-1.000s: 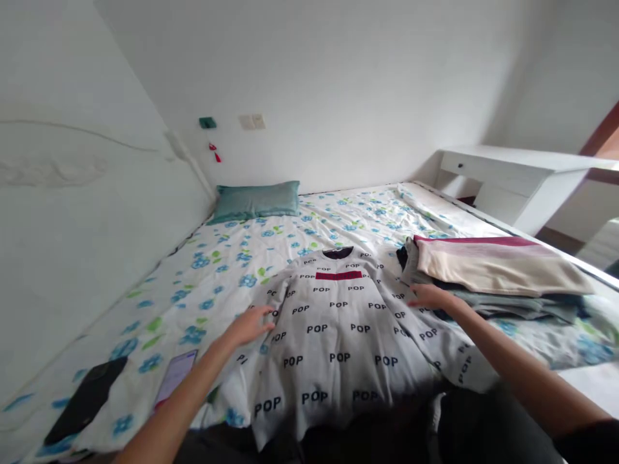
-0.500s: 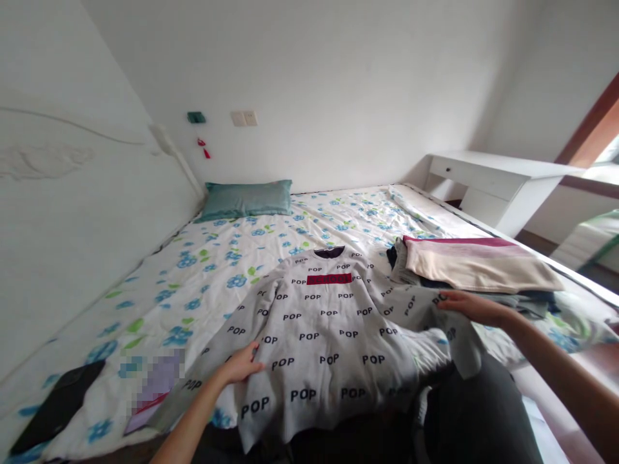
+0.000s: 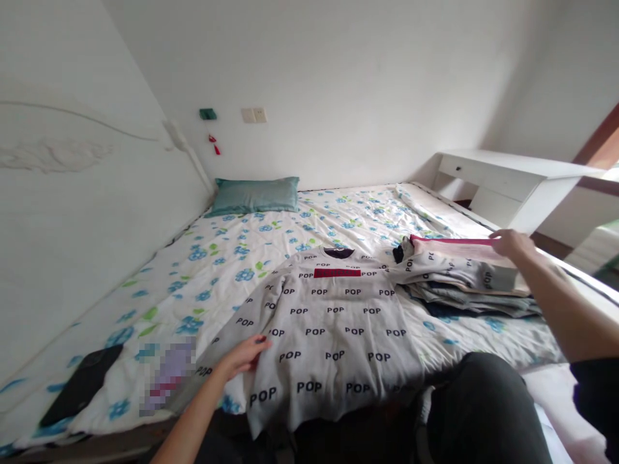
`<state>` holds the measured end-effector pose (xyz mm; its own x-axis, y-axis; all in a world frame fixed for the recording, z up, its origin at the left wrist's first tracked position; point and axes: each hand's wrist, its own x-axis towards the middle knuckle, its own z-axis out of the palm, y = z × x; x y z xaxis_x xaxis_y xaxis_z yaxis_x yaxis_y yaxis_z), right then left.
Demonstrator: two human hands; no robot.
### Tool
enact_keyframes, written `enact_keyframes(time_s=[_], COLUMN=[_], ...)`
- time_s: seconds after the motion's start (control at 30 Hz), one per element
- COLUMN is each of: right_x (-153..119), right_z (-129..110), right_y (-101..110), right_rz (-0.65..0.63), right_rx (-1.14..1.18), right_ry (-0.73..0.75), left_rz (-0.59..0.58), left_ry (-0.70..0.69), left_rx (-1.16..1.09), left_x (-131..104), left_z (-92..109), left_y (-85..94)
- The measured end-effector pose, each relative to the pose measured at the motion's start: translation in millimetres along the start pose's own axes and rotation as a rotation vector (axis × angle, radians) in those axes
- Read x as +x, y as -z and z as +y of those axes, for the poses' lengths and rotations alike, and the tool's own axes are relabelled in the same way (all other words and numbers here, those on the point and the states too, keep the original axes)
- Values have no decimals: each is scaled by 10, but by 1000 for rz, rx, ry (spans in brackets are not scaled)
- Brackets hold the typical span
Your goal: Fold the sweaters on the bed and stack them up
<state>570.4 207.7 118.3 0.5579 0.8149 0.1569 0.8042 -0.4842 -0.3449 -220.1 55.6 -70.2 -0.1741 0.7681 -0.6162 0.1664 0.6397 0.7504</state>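
A light grey sweater (image 3: 333, 328) with black POP lettering and a red chest band lies spread front up, its collar away from me and its hem hanging over the bed's near edge. My left hand (image 3: 245, 356) pinches its left side near the hem. To the right, one sleeve (image 3: 449, 270) stretches across a stack of folded clothes (image 3: 476, 303). The top folded garment (image 3: 454, 246) is pink and cream with a maroon edge. My right hand (image 3: 515, 246) is at that edge, beyond the sleeve, fingers closed; what they hold is hidden.
The bed (image 3: 251, 251) has a white sheet with blue flowers. A green pillow (image 3: 256, 195) lies at the far end. At the near left are a black flat case (image 3: 82, 385) and a blurred purple item (image 3: 169, 377). A white desk (image 3: 503, 183) stands beyond the stack.
My right hand has let go of the sleeve and moved right and away from me to the stack. The sleeve now lies over the folded clothes. My left hand stays at the sweater's side.
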Motion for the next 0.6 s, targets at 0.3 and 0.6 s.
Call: enact_keyframes(time_s=[0.3, 0.6], right_x=[-2185, -2648], right_z=[-571, -443], right_y=[-1916, -2175], right_rz=[-1140, -1017], right_rx=[67, 361], right_ry=[167, 192], left_rz=[201, 504], left_ry=[162, 32], left_rx=[-448, -312], left_x=[46, 553], left_z=[373, 605], left_y=[141, 454])
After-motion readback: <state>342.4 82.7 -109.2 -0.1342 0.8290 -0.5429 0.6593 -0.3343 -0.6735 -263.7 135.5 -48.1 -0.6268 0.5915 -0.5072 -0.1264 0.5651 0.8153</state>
